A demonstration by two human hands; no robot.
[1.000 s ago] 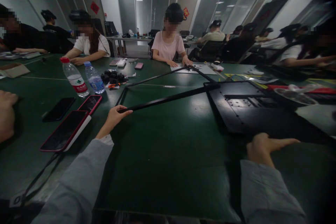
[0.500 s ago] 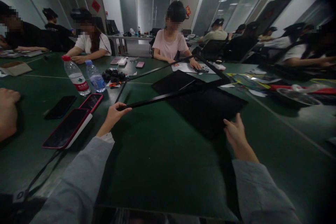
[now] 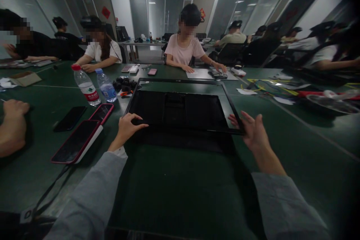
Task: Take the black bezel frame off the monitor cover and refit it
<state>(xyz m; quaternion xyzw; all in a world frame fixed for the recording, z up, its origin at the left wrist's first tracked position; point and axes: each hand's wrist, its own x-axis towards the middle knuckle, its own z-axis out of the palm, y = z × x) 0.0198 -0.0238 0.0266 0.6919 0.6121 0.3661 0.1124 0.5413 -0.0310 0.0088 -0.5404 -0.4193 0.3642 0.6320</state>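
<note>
My left hand (image 3: pixel 128 129) pinches the near left corner of a thin black monitor bezel (image 3: pixel 180 81), an empty rectangular frame with a small logo on its far bar. Through its opening shows a black monitor back cover (image 3: pixel 201 108) with a recessed middle, flat on the table. The bezel's near bar seems raised slightly above it. At the near right corner is my right hand (image 3: pixel 254 135), its fingers spread and thumb up. Some of its fingertips show inside the frame; whether they press on the bezel, I cannot tell.
Left of the bezel stand two water bottles (image 3: pixel 89 92), near a heap of black items (image 3: pixel 125 84). Closer lie phones (image 3: pixel 77 140) and a dark phone (image 3: pixel 69 119). Another person's hand (image 3: pixel 14 127) rests at the left edge. Cables (image 3: pixel 266 87) and a dark pan-like item (image 3: pixel 332 105) lie right.
The bezel has swung from tilted to nearly square over the back cover. The cover has also turned straight. My right hand has left the cover's corner for the bezel's right corner.
</note>
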